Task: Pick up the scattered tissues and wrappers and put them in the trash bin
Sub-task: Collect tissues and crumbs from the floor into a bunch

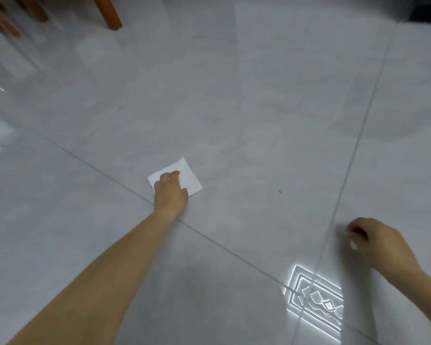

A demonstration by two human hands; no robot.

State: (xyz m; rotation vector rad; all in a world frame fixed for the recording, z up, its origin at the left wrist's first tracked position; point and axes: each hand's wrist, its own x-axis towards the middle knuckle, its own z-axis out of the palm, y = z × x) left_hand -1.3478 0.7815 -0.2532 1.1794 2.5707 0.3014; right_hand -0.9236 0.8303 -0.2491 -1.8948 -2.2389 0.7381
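Now outstretched left hand [171, 192] pinches the tissue [190, 180]; right hand [377, 241] curled, contents unclear.

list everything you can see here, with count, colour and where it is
tissue: one, white, flat on the floor near the middle
floor: one, glossy grey tiles, fills the view
wooden legs: a few, brown, top left corner
light reflection: one, white, on the floor lower right
dark speck: one, right of the tissue
left hand: one, bare, fingers on the tissue
right hand: one, bare, fingers curled, lower right; small white bit at the fingers, too small to identify
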